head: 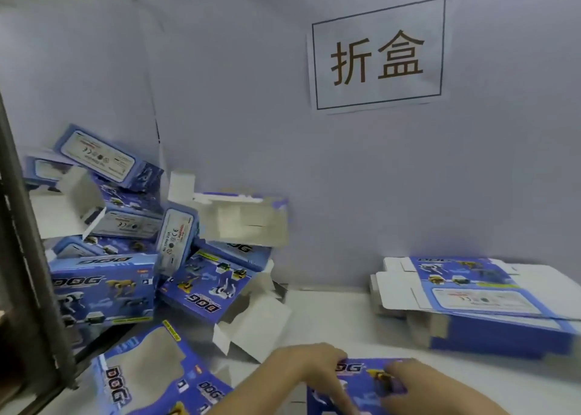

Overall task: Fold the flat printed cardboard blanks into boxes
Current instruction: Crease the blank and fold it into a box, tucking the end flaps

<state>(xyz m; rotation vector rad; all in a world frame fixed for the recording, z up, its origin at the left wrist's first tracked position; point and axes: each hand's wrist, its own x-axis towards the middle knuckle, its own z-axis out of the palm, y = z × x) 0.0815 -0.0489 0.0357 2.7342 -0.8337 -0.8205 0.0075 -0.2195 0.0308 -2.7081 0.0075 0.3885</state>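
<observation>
A blue printed cardboard piece [361,386] marked "DOG" lies at the bottom centre of the white table. My left hand [311,367] presses on its left upper edge, fingers spread over the print. My right hand [418,383] rests on its right part, fingers curled on the surface. Whether the piece is still flat or partly folded is hidden by the frame edge. A stack of flat blanks [471,292] lies at the right against the wall. A heap of folded boxes [132,257] is piled at the left.
A box with open flaps [144,380] lies at the bottom left beside my left forearm. A dark metal frame [25,257] runs down the left edge. A paper sign [377,56] hangs on the grey wall. White table surface [330,317] shows between heap and stack.
</observation>
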